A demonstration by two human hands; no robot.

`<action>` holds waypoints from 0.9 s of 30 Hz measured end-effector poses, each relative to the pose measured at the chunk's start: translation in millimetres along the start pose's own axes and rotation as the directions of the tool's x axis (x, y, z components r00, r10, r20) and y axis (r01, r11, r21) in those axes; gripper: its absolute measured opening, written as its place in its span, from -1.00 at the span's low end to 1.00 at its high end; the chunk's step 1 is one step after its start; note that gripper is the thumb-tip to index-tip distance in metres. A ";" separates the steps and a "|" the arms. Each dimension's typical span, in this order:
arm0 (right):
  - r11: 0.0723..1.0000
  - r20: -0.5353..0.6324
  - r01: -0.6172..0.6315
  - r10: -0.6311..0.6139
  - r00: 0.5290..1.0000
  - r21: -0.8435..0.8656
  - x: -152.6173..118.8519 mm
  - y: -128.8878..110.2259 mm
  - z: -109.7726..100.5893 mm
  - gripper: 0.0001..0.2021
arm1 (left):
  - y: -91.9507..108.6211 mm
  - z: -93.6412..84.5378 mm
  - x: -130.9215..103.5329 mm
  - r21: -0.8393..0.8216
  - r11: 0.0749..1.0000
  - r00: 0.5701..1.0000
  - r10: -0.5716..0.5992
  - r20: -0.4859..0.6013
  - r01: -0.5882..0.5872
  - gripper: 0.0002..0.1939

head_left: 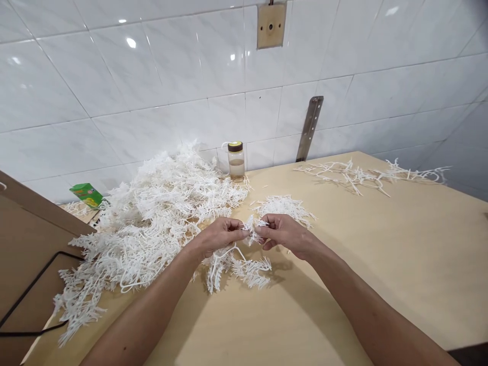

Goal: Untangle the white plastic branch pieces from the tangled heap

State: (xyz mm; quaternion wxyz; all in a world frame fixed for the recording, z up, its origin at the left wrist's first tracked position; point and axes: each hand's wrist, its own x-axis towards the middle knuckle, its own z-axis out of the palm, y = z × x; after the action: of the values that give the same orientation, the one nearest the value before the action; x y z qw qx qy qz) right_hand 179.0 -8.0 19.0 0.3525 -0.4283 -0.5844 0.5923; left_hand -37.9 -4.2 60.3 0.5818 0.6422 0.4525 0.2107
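White plastic sprue piece (252, 223) pinched between both sets of fingers — left hand (220, 235) and right hand (284, 233) meet over the worktop (343, 264). More branched strips (236, 267) dangle just below the left fingers. Big white heap (152, 223) beyond and left of them; small pile (284, 206) just behind the right fingers. Capped jar (236, 160) farther back, by the wall.
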 end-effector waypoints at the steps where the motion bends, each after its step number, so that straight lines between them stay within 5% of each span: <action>1: 0.999 -0.012 -0.006 0.005 1.000 -0.040 0.9 2.4 -0.7 -0.63 | -2.3 0.1 0.7 0.016 1.000 1.000 0.018 -0.014 -0.018 -0.58; 9: 0.996 0.007 0.013 -0.013 1.000 -0.086 5.5 10.7 -0.3 -0.68 | -16.8 6.3 8.7 -0.051 0.999 0.985 -0.026 -0.173 0.018 -0.59; 16: 0.994 0.000 -0.014 0.014 1.000 -0.113 4.1 11.2 -1.9 -0.68 | -17.3 13.5 5.7 0.137 0.990 0.929 0.023 -0.368 0.030 -0.59; 19: 0.996 0.009 -0.008 0.009 1.000 -0.094 5.7 12.7 -0.8 -0.71 | -20.7 12.3 7.6 0.115 0.993 0.948 0.029 -0.317 0.008 -0.59; 27: 0.998 -0.037 -0.030 0.028 0.999 -0.047 10.0 15.8 11.6 -0.93 | -19.2 10.3 9.6 -0.274 0.962 0.978 -0.057 -0.199 0.001 -0.50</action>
State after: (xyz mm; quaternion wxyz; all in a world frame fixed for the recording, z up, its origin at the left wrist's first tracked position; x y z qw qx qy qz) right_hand 165.8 -4.5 1.7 0.3442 -0.4555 -0.5855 0.5756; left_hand -31.3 -3.6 37.4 0.6178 0.5242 0.4862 0.3274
